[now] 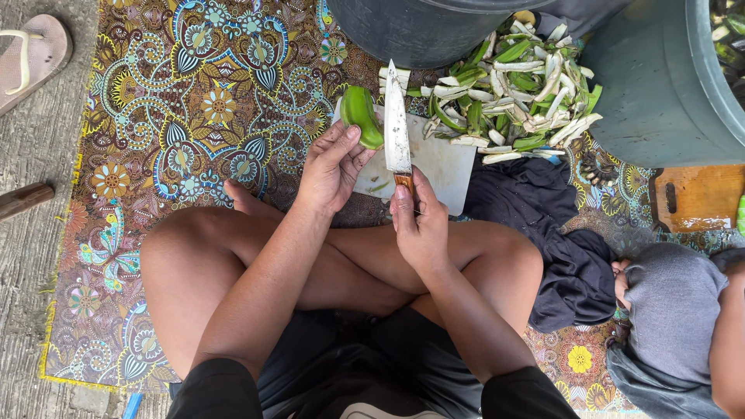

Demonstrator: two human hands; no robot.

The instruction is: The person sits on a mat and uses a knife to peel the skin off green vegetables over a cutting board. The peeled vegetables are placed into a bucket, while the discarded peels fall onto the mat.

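- Behind the pale rectangular cutting board [442, 167] lies a heap of green and white peel strips [516, 85], spilling against its far edge.
- Two big dark round tubs crowd in: one [419, 31] just beyond the board, a grey-green one [660, 85] off to the board's right.
- A dark cloth [543, 225] is bunched at the board's right side, a wooden slab [698, 198] further right, and a grey-sleeved person [675, 310] sits beside that.
- Left of the board, the patterned brown and blue mat [194, 101] lies open out to its edge, where grey ground and a pink sandal [35, 50] show.
- The left hand [330, 167] grips a smooth, curved green unpeeled banana [362, 116], lifted over the board's left corner.
- The right hand [419, 225] is closed round the wooden handle of a long steel knife [396, 120], blade pointing away, just beside the banana.
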